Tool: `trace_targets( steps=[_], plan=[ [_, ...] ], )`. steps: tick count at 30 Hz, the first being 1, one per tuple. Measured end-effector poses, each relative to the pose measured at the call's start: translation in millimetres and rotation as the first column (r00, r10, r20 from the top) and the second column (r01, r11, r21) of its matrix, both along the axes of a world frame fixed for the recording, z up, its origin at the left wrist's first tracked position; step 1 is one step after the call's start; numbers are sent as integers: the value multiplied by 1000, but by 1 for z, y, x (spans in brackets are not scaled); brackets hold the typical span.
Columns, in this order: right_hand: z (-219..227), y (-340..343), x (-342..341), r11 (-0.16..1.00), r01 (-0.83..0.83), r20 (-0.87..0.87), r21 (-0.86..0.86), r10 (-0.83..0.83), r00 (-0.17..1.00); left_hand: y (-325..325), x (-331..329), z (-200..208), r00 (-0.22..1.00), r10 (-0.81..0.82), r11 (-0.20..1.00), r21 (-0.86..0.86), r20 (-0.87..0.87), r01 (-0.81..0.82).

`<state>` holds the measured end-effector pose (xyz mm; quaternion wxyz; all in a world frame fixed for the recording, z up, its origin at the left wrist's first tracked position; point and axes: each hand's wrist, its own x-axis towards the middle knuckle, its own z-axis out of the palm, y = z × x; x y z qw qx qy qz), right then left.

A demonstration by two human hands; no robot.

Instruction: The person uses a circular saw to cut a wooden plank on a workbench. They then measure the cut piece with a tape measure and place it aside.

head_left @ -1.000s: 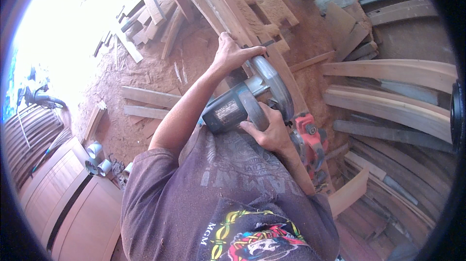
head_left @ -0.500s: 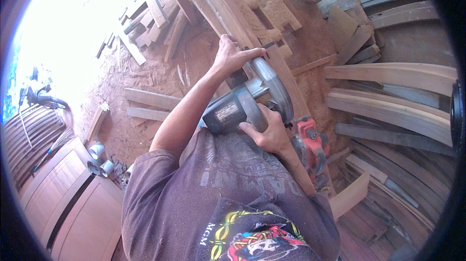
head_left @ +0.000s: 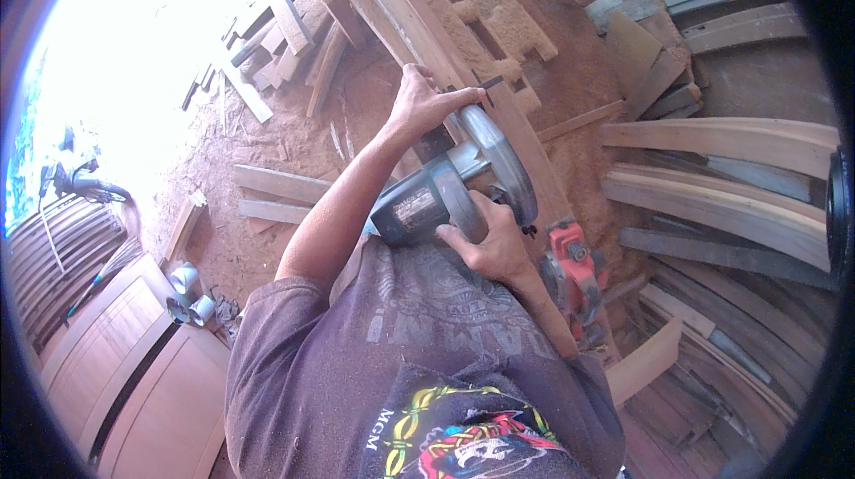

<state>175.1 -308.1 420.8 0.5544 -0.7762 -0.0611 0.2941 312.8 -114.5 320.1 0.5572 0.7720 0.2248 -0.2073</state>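
A grey circular saw (head_left: pixel 419 203) with a rounded metal blade guard rests on a long wooden board (head_left: pixel 525 136). My right hand (head_left: pixel 494 243) is wrapped round the saw's rear handle. In front of the guard, my left hand (head_left: pixel 423 105) grips the board's left side, its fingers curled at the edge and its thumb stretched across toward a small dark bar (head_left: pixel 488 85). The saw's body comes close to my shirt. Its blade is hidden by the guard. Just right of my right forearm sits a red and black power tool (head_left: pixel 574 270).
Stacked long timbers (head_left: pixel 721 194) line the right side. Sawdust-covered wood pieces (head_left: pixel 494 25) lie beyond the board, with scrap offcuts (head_left: pixel 285 25) at the far left. Wooden panels (head_left: pixel 160 399) and white round pieces (head_left: pixel 185 279) are at the lower left.
The surroundings have shifted slightly in view, mostly to the right. Both hands and the saw keep nearly the same place and grip.
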Motion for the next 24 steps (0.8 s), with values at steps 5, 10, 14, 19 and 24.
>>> trace_targets(
  steps=[5,10,14,19,24],
  plan=[
    [0,2,2,1000,-5,13,-9,6,1000,3,1,3,1000,-2,1000,19,7,2],
    [4,5,6,1000,1,22,13,-1,1000,5,4,7,1000,4,1000,8,-6,-3],
    [3,7,6,1000,9,36,17,-10,999,6,3,4,1000,0,1000,15,5,0],
    [4,8,8,999,12,29,33,-13,999,9,5,5,1000,-20,1000,22,-3,20],
    [0,10,10,999,3,36,48,-5,999,11,7,2,1000,-6,999,42,3,6]
  ],
)
